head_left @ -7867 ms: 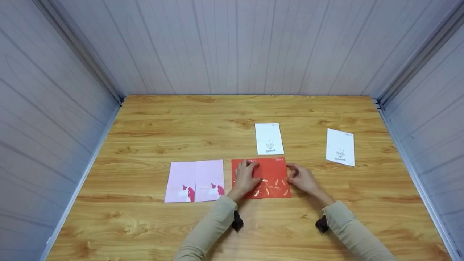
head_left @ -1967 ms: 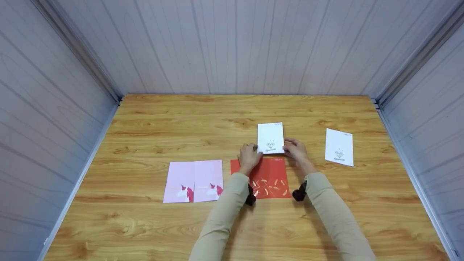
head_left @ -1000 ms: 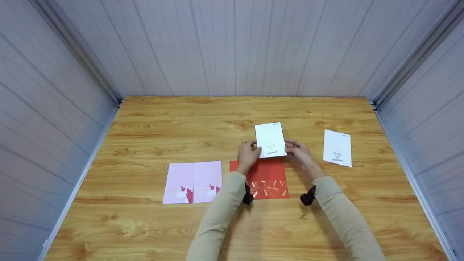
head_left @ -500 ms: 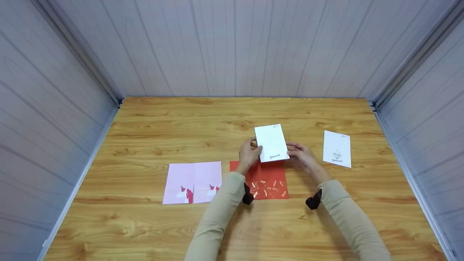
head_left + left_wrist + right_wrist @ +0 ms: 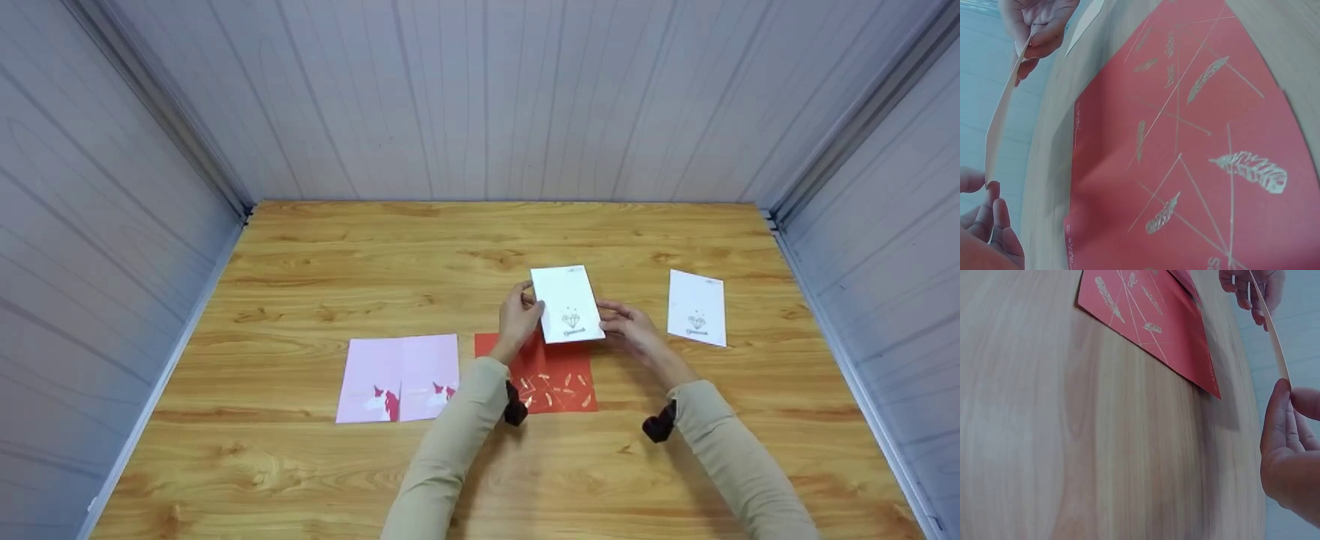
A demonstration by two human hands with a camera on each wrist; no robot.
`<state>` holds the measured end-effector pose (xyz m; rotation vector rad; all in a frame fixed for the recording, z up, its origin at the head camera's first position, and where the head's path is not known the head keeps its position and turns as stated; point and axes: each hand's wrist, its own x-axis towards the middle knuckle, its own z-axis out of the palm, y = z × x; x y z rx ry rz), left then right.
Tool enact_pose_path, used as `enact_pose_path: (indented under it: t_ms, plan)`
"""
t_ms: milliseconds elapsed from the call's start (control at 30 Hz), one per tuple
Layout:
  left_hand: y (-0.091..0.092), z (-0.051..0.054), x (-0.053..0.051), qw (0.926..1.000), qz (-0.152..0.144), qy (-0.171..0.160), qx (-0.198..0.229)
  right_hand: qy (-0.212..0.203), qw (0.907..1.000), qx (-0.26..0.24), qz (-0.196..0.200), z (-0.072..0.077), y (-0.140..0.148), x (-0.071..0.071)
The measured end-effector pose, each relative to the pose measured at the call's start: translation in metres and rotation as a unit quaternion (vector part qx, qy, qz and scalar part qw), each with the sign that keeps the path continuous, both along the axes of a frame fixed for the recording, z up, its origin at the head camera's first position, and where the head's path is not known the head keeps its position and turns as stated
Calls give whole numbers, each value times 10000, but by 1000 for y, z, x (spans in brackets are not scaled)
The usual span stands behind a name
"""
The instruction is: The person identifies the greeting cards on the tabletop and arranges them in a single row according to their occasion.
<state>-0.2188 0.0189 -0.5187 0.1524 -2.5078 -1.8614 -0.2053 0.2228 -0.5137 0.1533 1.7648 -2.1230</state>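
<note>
A white greeting card (image 5: 566, 300) with a diamond drawing hangs above the table, held between both hands. At its left edge my left hand (image 5: 517, 319) pinches it between thumb and fingers. My right hand (image 5: 634, 331) pinches its lower right edge. Both wrist views show the card (image 5: 1005, 107) nearly edge-on and lifted off the surface. Partly beneath it lie two red cards (image 5: 559, 386) with gold feathers, side by side; the left one is largely covered by my left arm.
Two pink unicorn cards (image 5: 401, 367) lie side by side to the left, touching. Another white diamond card (image 5: 697, 307) lies slightly turned on the right. The wooden table (image 5: 337, 262) is bounded by pale panel walls (image 5: 480, 97) at the back and sides.
Earlier my hands were at the red cards. Since then they have gripped the white card at the back, raised it off the table and drawn it nearer and slightly right.
</note>
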Motion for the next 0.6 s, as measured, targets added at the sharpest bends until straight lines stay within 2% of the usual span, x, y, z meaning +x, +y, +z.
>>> enact_pose_path:
  t_ms: [267, 400, 600]
  plan:
    - [5, -2, 6, 9994, -177, 220, 216, -95, 9998, -171, -47, -4, 5, 4]
    - [8, -1, 8, 9990, -291, 313, 150, 33, 9999, -149, -67, -8, 10, 3]
    - [14, -1, 11, 9986, -412, 327, 20, -1, 9999, 37, -159, -15, 21, -2]
